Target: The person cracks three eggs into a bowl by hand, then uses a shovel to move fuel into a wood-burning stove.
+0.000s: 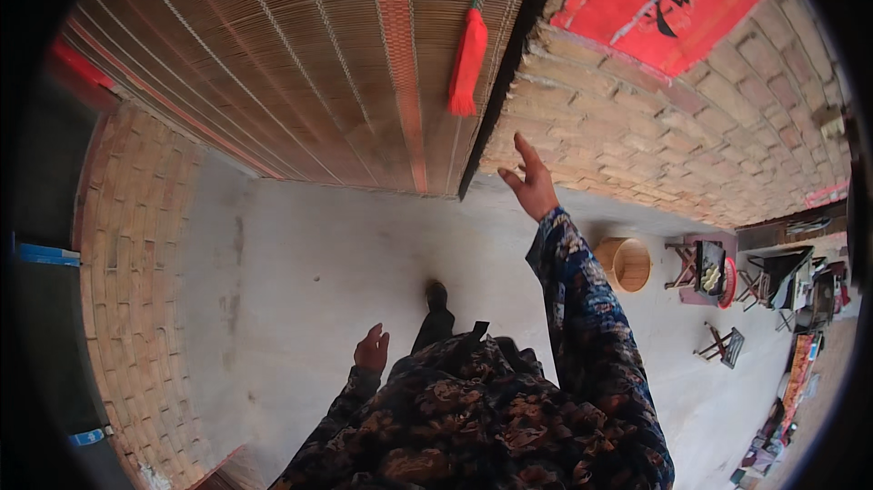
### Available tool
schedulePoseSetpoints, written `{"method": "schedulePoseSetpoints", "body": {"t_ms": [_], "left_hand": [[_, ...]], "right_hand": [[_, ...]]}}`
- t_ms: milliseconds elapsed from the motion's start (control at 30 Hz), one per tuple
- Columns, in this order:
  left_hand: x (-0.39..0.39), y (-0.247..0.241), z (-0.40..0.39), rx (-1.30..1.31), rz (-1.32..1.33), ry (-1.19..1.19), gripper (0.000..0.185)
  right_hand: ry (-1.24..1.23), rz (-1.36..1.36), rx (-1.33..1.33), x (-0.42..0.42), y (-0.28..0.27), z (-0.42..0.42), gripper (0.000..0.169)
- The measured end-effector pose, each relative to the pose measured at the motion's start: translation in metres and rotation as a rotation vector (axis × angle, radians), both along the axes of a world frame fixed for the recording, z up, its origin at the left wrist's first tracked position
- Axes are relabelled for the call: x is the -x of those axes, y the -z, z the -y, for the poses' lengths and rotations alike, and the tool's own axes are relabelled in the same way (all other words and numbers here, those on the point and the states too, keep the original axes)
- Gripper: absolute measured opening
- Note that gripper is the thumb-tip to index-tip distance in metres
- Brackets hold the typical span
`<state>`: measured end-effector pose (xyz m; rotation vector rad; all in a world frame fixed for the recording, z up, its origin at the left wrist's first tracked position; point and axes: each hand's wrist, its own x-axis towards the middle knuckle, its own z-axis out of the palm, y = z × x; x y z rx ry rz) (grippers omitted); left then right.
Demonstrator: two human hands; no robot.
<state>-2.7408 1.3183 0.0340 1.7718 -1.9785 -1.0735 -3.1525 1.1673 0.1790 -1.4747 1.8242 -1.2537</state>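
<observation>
Just ahead hangs a brown slatted door curtain [327, 74] with pale cords and an orange woven band. A red tassel [468, 64] on a green loop dangles near its right edge. My right hand [532, 183] reaches forward with thumb and fingers apart, holding nothing. It appears nearest to the curtain's dark right edge [492, 94] and the brick wall; whether it touches either, I cannot tell. Low at my left side is my left hand [372, 349], its fingers loosely apart with nothing visible in them. One dark shoe [436, 296] shows on the floor below me.
Brick walls stand at right [634, 122] and left [136, 272], with a red paper bearing writing [682, 6] on the right one. A wooden tub [631, 265], a folding stool [726, 347] and a small table [711, 268] occupy the right side of the concrete floor [307, 238].
</observation>
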Motion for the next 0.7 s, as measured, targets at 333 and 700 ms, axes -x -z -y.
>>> {"method": "schedulePoseSetpoints", "body": {"t_ms": [333,700], "left_hand": [[0.067,-0.028,0.068,-0.002,-0.065,-0.06,0.035],[0.269,-0.071,0.114,0.034,-0.188,0.086,0.061]], "right_hand": [[-0.139,0.546,0.207,0.006,-0.013,0.114,0.068],[-0.637,0.149,0.013,-0.011,-0.024,0.005,0.069]]}}
